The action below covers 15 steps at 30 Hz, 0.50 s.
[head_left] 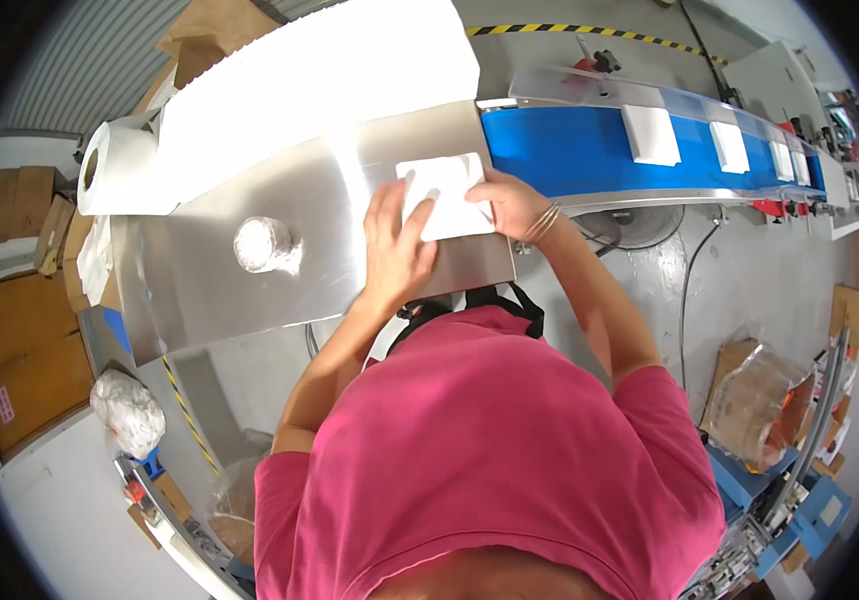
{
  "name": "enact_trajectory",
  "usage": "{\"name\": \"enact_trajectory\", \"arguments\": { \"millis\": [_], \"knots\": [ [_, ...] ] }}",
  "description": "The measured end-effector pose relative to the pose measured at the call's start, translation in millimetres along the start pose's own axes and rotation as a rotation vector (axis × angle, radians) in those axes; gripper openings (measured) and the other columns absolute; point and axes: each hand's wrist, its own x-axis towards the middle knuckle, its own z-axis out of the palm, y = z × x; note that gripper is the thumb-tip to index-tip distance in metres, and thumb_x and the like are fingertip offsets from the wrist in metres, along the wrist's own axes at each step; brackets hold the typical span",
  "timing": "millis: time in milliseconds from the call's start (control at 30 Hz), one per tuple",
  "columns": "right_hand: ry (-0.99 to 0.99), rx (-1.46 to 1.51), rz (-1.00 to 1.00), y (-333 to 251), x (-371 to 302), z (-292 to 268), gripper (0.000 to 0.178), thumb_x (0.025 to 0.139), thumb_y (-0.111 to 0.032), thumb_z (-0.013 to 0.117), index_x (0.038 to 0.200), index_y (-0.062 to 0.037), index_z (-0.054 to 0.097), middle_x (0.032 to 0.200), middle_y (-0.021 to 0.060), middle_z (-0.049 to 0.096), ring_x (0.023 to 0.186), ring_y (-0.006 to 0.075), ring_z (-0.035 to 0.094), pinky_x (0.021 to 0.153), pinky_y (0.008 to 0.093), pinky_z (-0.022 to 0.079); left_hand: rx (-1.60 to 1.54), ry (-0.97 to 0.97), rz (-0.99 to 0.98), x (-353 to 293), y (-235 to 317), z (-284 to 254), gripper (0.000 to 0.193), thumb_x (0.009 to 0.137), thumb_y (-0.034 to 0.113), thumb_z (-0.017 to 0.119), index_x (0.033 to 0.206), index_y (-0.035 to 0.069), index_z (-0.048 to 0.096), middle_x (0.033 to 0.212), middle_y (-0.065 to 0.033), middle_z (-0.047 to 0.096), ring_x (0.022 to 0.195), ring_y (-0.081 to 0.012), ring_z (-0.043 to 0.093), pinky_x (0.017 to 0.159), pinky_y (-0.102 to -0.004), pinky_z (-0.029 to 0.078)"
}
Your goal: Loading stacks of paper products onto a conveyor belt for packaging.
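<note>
A square white stack of folded sheets (450,205), which look like paper napkins or wipes, is between my hands at the right end of the steel table (325,230). My left hand (398,235) holds its left side, with fingertips over the top face. At the right edge, my right hand (512,205) grips the stack with thumb and fingers. Whether the stack touches the table beneath is hidden. Behind it lies a long, bright white bank of what looks like the same material (320,95).
Right of the table runs a blue conveyor belt (560,150) carrying several white folded stacks (652,135) beside a clear guard (600,88). A round, clear-wrapped object (263,244) sits on the table's left part. A white roll (130,165) stands at the far left.
</note>
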Motion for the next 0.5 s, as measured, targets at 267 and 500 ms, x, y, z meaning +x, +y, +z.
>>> {"name": "enact_trajectory", "arguments": {
  "millis": [267,500],
  "knots": [
    [0.392,-0.452,-0.201,-75.4,-28.0,-89.6,0.055,0.075,-0.009,0.06,0.126,0.0031,0.043,0.107,0.0122,0.057,0.094,0.0196,0.057,0.08,0.0303,0.048,-0.038,-0.04,-0.152,13.9,6.8,40.6,0.055,0.075,0.005,0.064,0.127,0.004,0.046,0.135,-0.0228,0.036,0.123,-0.0424,0.036,0.102,-0.0482,0.034],
    [1.421,-1.694,-0.833,-101.2,-67.5,-120.8,0.048,0.087,-0.019,0.055,0.129,0.0019,0.044,0.122,0.0255,0.052,0.112,0.0405,0.049,0.095,0.0455,0.039,-0.059,0.017,-0.324,13.4,3.8,35.9,0.053,0.08,0.011,0.061,0.13,0.003,0.044,0.136,-0.0245,0.036,0.122,-0.0427,0.038,0.102,-0.0467,0.034]
  ]
}}
